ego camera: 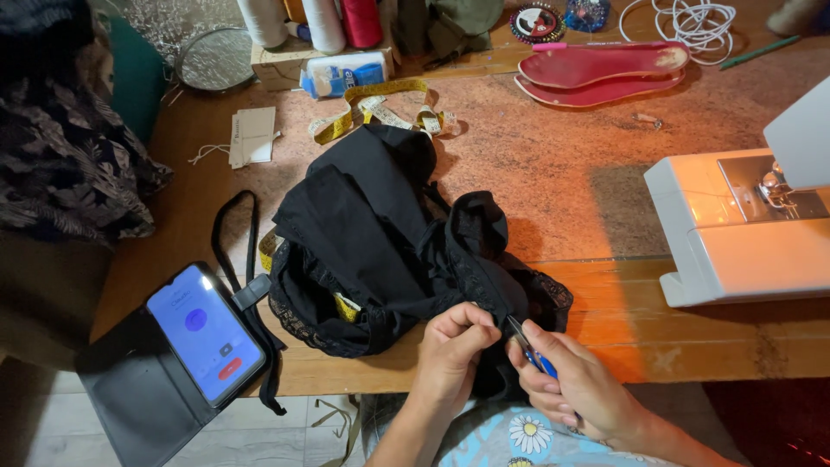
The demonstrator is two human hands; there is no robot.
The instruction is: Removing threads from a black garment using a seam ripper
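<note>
Home sewing workshop — white sewing machine (743, 229), yellow tape measure (372, 108), thread cones (324, 22), wooden worktable (605, 173)

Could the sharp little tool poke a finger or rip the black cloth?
Maybe. The right hand aims a blue-handled seam ripper right beside the left hand pinching the black garment, so a slip might nick a finger or tear lace. The phone overhangs the table edge and could fall.

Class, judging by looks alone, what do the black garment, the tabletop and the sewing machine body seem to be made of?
Garment: soft matte woven cloth, going by its folds, with patterned, see-through lace edging.
Tabletop: probably wood, as grain shows at the front edge; the middle is a speckled pinkish surface, perhaps laminate or stone.
Sewing machine: smooth white moulded shell, likely plastic.
</note>
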